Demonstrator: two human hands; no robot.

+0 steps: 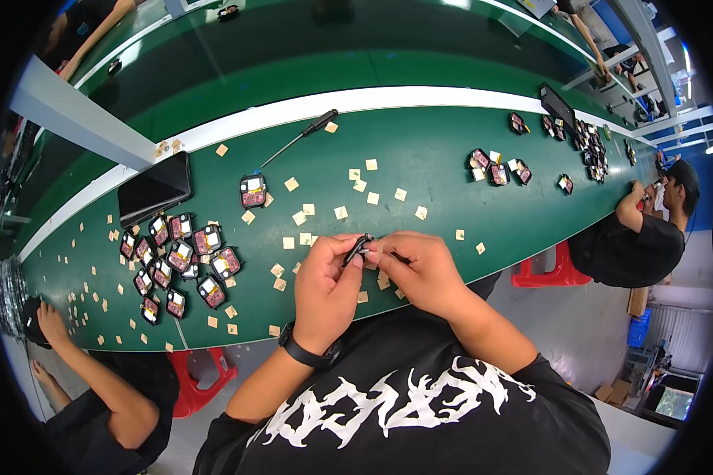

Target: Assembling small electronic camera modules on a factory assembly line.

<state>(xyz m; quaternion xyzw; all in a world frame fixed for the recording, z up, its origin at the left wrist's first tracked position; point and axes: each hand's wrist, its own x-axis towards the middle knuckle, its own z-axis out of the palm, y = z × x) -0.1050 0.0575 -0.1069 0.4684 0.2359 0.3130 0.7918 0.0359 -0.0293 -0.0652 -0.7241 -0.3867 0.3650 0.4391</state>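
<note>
Close to my body, above the table's near edge, my left hand [325, 286] grips a small black device casing [358, 248], tilted on its side. My right hand [425, 271] meets it from the other side, thumb and finger pinched at the casing's edge. A bit of something pale shows between those fingertips, too small to make out. Beyond my hands, a single black casing [253, 191] with a pinkish-red board and a white part lies face up. To the left sits a cluster of similar casings [179, 256].
Small beige paper squares [341, 212] are scattered over the green table [420, 158]. A screwdriver [301, 136] lies near the far white rail, a black flat-screened device [157, 190] at left. More casings [499, 173] stand to the right. People [650, 229] sit on both sides, near red stools [550, 269].
</note>
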